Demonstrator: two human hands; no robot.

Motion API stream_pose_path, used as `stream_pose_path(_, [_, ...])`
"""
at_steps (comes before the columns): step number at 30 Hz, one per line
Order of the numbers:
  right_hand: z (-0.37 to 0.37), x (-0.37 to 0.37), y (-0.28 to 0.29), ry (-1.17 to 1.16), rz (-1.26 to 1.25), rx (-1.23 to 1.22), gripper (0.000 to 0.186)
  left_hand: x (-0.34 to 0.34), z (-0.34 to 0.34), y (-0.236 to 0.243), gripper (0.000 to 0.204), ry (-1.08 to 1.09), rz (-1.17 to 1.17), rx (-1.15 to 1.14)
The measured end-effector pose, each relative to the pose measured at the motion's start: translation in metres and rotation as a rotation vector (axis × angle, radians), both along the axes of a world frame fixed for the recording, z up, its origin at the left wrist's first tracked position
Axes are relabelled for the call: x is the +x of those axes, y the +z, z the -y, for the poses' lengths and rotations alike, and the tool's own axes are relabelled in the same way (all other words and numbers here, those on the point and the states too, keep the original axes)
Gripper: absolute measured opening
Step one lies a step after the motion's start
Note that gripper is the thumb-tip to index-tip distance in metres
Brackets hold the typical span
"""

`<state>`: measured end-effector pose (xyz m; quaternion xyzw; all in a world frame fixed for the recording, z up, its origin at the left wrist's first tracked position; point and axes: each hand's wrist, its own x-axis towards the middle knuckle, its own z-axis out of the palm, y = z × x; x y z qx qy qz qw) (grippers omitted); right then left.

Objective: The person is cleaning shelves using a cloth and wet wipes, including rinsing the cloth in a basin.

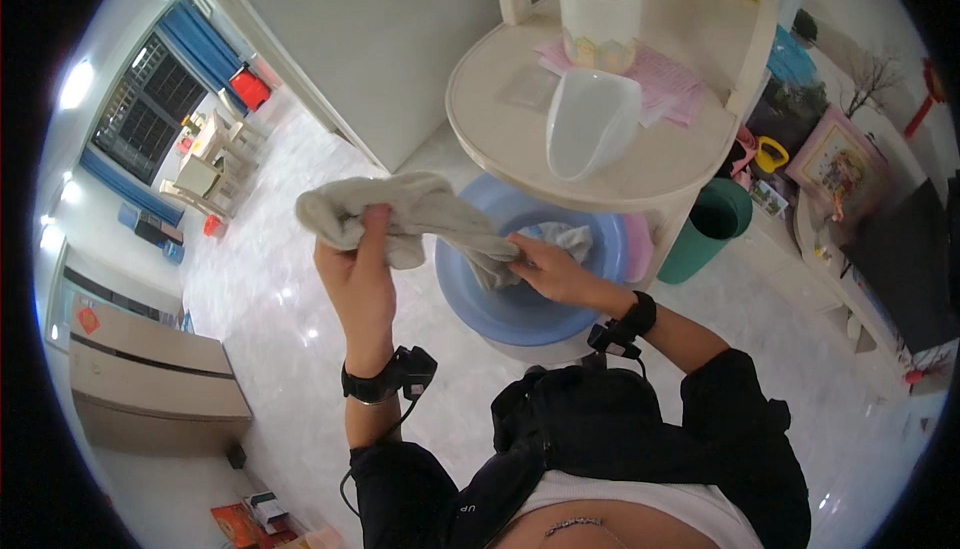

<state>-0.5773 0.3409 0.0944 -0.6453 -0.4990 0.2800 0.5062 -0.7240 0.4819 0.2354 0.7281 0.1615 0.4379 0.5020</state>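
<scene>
A crumpled, pale grey cloth (405, 211) is stretched between my two hands; its exact kind I cannot make out. My left hand (358, 274) grips its bunched upper end, with the thumb pressed on the fabric. Farther right, my right hand (548, 271) pinches the narrower part, from which a loose end hangs down. Below the right hand sits a round blue basin (462, 301). Inside it lies a white and light blue cloth (572, 241), partly hidden by that hand.
Just beyond the basin stands a rounded cream shelf (490, 129), overhanging its far rim. It carries a white cup (600, 11), a white scoop-shaped container (590, 129) and pink papers (668, 84). A green bin (705, 234) stands right, near a low cabinet (790, 274). Chairs (205, 184) are far left.
</scene>
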Motion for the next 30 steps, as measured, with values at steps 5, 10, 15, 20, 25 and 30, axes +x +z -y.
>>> stream_pose_path(5, [0.003,0.006,-0.007,-0.136,-0.324,0.067,0.025,-0.007,-0.013,-0.018,0.018,0.001,0.13,-0.197])
stream_pose_path(10, [0.009,0.012,0.006,-0.252,-0.381,0.094,0.045,-0.012,-0.028,-0.068,0.023,-0.012,-0.075,-0.253])
stream_pose_path(15, [0.004,0.013,0.019,0.014,-0.356,0.179,0.073,-0.016,-0.022,-0.122,0.021,-0.259,-0.378,-0.213])
stream_pose_path(20, [-0.003,0.004,0.03,-0.051,-0.037,0.106,0.082,-0.02,-0.021,-0.145,0.05,-0.423,-0.619,0.04])
stream_pose_path(25, [-0.006,0.0,0.04,0.002,0.006,0.075,0.067,-0.013,-0.01,-0.114,0.088,-0.267,-0.622,0.386])
stream_pose_path(30, [-0.012,-0.008,0.046,0.112,0.063,0.152,0.051,0.018,0.015,-0.067,0.085,-0.358,-0.452,0.437])
